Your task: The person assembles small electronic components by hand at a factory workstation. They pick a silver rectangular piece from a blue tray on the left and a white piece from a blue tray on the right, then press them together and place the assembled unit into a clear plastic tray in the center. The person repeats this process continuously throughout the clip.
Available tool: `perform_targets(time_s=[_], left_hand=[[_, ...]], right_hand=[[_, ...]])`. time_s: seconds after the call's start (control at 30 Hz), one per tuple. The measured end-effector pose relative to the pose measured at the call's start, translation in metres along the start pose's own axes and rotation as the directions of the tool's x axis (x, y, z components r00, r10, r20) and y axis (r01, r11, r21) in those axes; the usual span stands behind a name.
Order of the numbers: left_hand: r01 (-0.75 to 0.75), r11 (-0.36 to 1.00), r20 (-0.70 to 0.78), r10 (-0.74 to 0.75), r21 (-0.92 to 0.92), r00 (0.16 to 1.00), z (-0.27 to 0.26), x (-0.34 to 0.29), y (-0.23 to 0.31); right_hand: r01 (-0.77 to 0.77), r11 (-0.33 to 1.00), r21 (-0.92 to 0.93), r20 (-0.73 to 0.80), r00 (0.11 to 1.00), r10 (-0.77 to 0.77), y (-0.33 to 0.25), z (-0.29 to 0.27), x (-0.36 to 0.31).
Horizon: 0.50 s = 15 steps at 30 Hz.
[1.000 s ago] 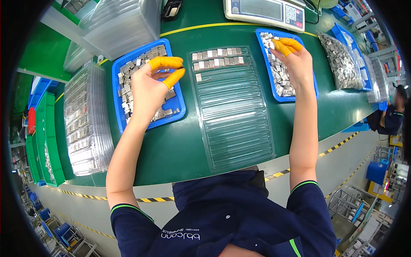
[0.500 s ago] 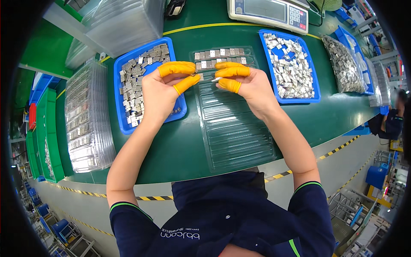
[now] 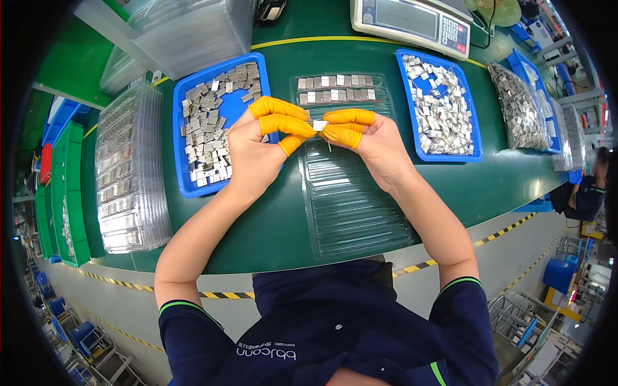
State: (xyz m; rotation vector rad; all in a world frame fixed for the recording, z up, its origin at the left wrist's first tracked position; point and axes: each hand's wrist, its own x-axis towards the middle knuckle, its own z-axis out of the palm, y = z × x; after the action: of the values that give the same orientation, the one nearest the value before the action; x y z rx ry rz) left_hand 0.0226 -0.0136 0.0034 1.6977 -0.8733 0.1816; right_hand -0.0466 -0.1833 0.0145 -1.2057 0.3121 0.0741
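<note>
In front of me lies a clear ribbed plastic tray, its two far rows holding small metal USB plugs, some grey and some white. Above its third row, a small white-faced USB plug with thin pins or leads sits between my fingertips. My left hand pinches it from one side, fingers closed. From the other side my right hand grips it between thumb and fingers. Yellow finger covers are on both hands. The fingertips hide part of the plug and of the row beneath.
A blue tray of loose grey plugs stands left, another blue tray of white pieces right. Stacked clear trays are further left. A scale stands at the back, a bag of metal parts at far right.
My hands have come together, so the white plug that was in my right fingers now sits between both hands. My left fingers have moved slightly right and down.
</note>
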Motion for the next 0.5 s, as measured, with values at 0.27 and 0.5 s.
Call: perform_targets(time_s=[0.27, 0.5], left_hand=[[0.089, 0.996, 0.014, -0.088, -0.03, 0.996, 0.0028, -0.0023, -0.002], [0.054, 0.998, 0.093, -0.051, -0.035, 0.994, -0.0014, 0.0003, -0.0022]], right_hand=[[0.093, 0.991, -0.101, -0.01, 0.995, -0.095, 0.0006, -0.0021, -0.0017], [0.131, 0.965, -0.227, -0.01, 0.99, -0.137, -0.0021, -0.002, -0.0033]])
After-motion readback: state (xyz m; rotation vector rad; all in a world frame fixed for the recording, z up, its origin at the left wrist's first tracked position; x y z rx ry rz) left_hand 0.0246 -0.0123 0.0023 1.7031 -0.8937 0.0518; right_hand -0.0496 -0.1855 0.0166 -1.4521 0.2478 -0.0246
